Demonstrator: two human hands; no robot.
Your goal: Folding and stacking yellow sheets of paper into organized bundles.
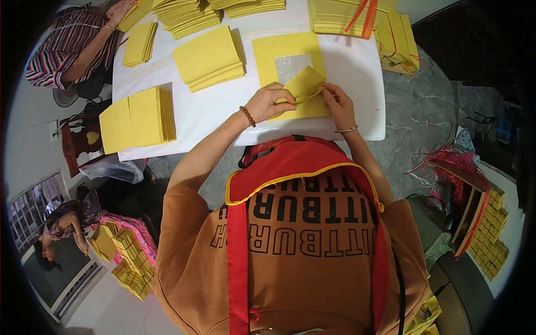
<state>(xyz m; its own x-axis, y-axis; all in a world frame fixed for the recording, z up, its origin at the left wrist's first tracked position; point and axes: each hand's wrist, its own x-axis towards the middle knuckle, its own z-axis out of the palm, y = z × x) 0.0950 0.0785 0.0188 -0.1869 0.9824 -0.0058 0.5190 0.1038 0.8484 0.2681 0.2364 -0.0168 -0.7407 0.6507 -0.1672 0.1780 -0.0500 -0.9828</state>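
Observation:
A small piece of folded yellow paper (305, 82) is held up at a tilt between my two hands. My left hand (268, 104) closes on its left end with bent fingers, a beaded bracelet at the wrist. At the opposite end, my right hand (340, 107) pinches the edge between thumb and fingertips. Beneath them, a larger yellow sheet (264, 51) lies flat on the white-covered table (357, 95). A silvery rectangle (290, 67) shows in the middle of that sheet, partly hidden by the folded paper.
Stacks of yellow paper stand to the left (137, 120), ahead-left (207, 58) and far right (346, 17), the last with red ribbon (365, 19). A person in a striped top (56, 61) works at the far left. Red strands (446, 162) hang over a wooden piece at right.

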